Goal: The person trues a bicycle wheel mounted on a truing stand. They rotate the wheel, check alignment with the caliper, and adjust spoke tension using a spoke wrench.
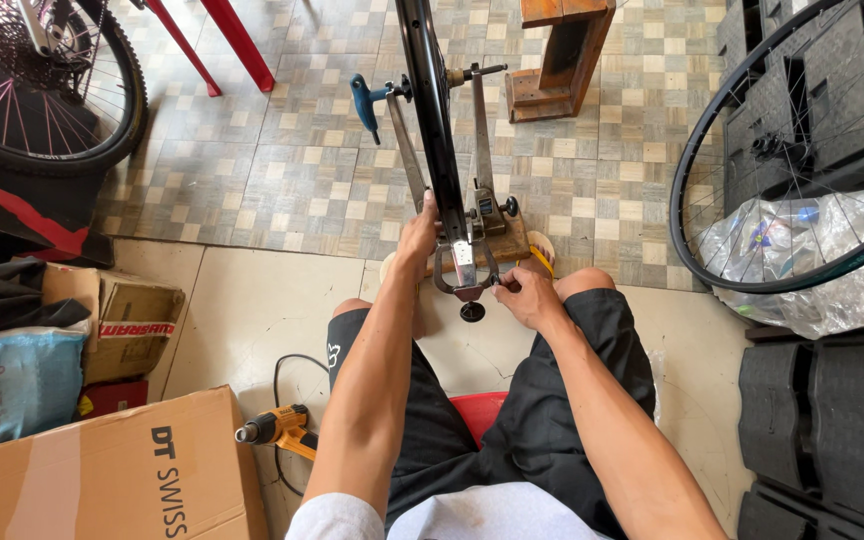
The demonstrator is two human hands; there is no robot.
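Note:
A black bicycle rim (430, 110) stands upright in a metal truing stand (480, 190) on the floor between my knees. My left hand (418, 238) rests on the lower edge of the rim, fingers wrapped around it. Just right of the rim, my right hand (524, 293) pinches a small knob at the stand's caliper arm (464, 284), fingers closed on it. A blue-handled lever (363, 100) sticks out from the stand's upper left. I sit on a red stool (477, 412) in black shorts.
A second spoked wheel (752, 170) leans at the right over a clear plastic bag (822, 260) and black crates (822, 420). A yellow drill (277, 427) and cardboard boxes (112, 480) lie at the left. A bike tyre (52, 90) and a wooden stand (557, 60) are further off.

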